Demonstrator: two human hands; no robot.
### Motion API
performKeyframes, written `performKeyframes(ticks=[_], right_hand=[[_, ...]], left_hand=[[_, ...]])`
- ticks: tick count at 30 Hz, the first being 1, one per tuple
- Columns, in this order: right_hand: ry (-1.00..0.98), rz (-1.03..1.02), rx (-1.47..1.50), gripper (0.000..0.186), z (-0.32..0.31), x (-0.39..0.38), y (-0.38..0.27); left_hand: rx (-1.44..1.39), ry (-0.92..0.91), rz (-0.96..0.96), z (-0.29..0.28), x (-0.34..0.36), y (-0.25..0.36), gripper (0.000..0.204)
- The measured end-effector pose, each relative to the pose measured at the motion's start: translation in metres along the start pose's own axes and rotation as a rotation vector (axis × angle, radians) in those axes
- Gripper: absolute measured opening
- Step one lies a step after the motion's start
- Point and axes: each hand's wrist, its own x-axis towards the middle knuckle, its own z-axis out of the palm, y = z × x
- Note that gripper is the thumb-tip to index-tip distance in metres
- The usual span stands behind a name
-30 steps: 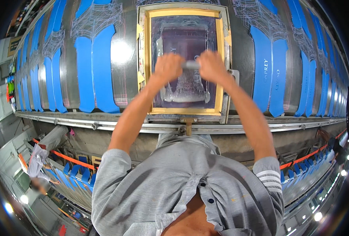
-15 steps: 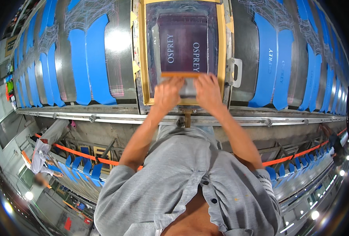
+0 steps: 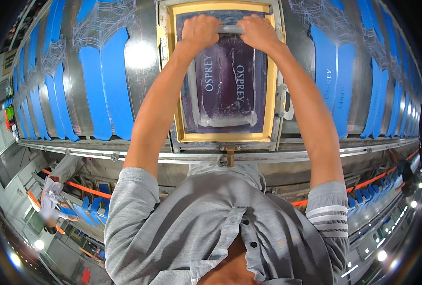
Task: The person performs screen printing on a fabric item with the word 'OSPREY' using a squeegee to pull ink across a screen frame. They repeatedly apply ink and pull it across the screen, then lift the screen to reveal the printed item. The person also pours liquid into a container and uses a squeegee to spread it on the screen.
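Both my arms reach out over a printing screen [image 3: 222, 107] with dark purple mesh and pale lettering. Its frame [image 3: 225, 137] is lined with yellow tape. At the far end, my left hand [image 3: 201, 32] and my right hand [image 3: 258, 32] are closed on a squeegee [image 3: 230, 29]. Only its pale grey middle shows between them; the fingers cover its ends. Whitish ink [image 3: 227, 119] lies in a thick band across the near end of the mesh, with thinner streaks along both sides.
Blue cut fabric pieces [image 3: 113, 80] lie in pairs on the dark table to the left, and more blue pieces [image 3: 322, 71] to the right, some printed. A metal rail [image 3: 92, 153] runs along the near table edge. Another person [image 3: 52, 199] stands far behind at lower left.
My hands have moved the squeegee from the near part of the screen to its far end. The near mesh and its whitish ink band are now uncovered.
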Motion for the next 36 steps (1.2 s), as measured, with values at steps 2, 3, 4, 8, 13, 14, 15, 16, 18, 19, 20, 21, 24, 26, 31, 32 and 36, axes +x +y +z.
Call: performKeyframes(ticks=[2,3,4,8,13,14,15,16,18,19,20,21,24,26,31,32,36], right_hand=[[0.045,-0.008,0.085,0.02,0.018,-0.019,-0.006],[0.056,-0.018,0.108,0.019,0.028,-0.044,-0.018],[0.078,-0.035,0.127,0.019,0.034,-0.069,-0.03],[0.174,-0.1,0.163,0.015,0.054,-0.187,-0.084],[0.001,-0.07,0.213,0.033,0.05,-0.279,-0.125],[-0.055,-0.067,0.363,0.043,0.038,-0.279,-0.12],[-0.117,-0.091,0.515,0.053,0.023,-0.277,-0.107],[-0.056,-0.087,0.648,0.051,0.011,-0.274,-0.089],[0.419,0.166,0.402,0.047,0.015,-0.283,-0.038],[0.597,0.408,0.206,0.046,0.035,-0.28,-0.01],[0.594,0.626,0.163,0.044,0.056,-0.276,0.012],[0.503,0.759,0.205,0.043,0.075,-0.267,0.029],[0.328,0.829,0.365,0.039,0.114,-0.248,0.058],[0.573,0.65,0.379,0.041,0.177,-0.232,0.098],[0.539,0.696,0.529,0.043,0.101,-0.228,0.043],[0.576,0.67,0.586,0.043,0.085,-0.221,0.019],[0.766,0.602,0.756,0.044,0.109,-0.16,-0.098]], left_hand=[[-0.035,0.02,0.045,0.012,-0.021,0.004,0.039],[-0.048,0.043,0.064,0.025,-0.045,0.008,0.039],[-0.084,0.066,0.057,0.038,-0.072,0.014,0.04],[-0.208,0.082,0.04,0.053,-0.198,0.063,0.046],[-0.326,0.11,0.05,0.069,-0.29,0.101,0.037],[-0.343,0.101,0.028,0.07,-0.301,0.101,0.038],[-0.363,0.065,0.025,0.072,-0.311,0.105,0.038],[-0.362,0.044,0.024,0.078,-0.315,0.109,0.038],[-0.303,-0.06,0.033,0.09,-0.319,0.119,0.042],[-0.229,-0.122,0.041,0.082,-0.306,0.124,0.044],[-0.172,-0.166,0.005,0.077,-0.304,0.125,0.046],[-0.171,-0.198,-0.046,0.073,-0.309,0.13,0.045],[-0.17,-0.224,-0.041,0.118,-0.301,0.123,0.045],[-0.219,-0.114,0.021,0.178,-0.285,0.097,0.046],[-0.351,0.09,0.075,0.144,-0.318,0.072,0.049],[-0.358,0.124,0.076,0.13,-0.325,0.063,0.049],[-0.283,0.157,0.024,0.091,-0.36,-0.033,0.044]])
